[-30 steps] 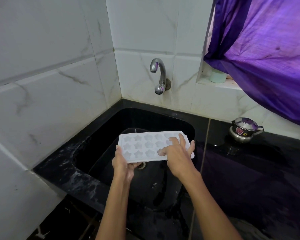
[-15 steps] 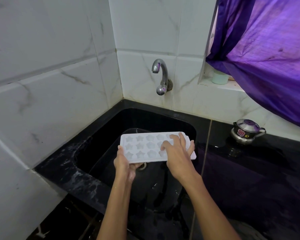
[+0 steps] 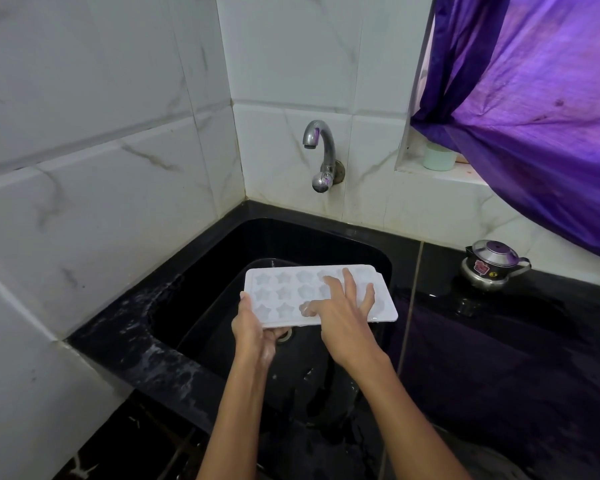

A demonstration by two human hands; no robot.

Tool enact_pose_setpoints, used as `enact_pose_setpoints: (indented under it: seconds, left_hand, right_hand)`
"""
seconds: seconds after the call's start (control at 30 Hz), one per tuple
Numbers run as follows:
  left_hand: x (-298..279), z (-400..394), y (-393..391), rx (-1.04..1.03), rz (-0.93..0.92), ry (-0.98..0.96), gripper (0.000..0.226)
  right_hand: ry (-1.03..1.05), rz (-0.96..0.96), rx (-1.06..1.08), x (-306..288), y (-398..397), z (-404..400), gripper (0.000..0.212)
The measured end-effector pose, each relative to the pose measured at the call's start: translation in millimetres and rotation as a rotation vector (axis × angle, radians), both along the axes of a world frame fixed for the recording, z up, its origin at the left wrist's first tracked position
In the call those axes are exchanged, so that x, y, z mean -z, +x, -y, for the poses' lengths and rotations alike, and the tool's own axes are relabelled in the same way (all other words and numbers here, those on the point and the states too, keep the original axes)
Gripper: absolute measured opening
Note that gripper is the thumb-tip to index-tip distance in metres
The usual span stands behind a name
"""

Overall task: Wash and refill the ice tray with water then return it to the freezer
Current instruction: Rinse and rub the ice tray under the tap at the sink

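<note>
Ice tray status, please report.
Left hand grips white star-mould plastic ice tray over black sink. Right hand rubs its cells. Steel tap dry.

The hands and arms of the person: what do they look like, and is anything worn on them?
Both arms are bare as far as the frame shows, with no sleeves in view. The left hand and right hand have no gloves. I see no rings, watch or bracelet. Both hands look wet.
</note>
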State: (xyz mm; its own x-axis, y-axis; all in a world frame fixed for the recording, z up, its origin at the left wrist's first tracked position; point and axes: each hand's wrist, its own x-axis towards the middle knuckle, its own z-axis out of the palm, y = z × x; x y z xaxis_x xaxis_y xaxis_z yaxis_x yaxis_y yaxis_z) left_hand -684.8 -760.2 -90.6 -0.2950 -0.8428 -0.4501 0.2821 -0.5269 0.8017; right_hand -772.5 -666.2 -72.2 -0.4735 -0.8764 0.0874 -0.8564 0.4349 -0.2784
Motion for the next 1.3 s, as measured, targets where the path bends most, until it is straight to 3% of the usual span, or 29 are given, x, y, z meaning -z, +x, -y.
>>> enact_pose_setpoints:
  seconds: [1.3]
  left_hand:
    - [3.7, 3.8, -1.2, 0.017, -0.018, 0.013, 0.04]
  right_hand:
    - [0.021, -0.007, 0.01, -0.2, -0.6, 3.2, 0.063]
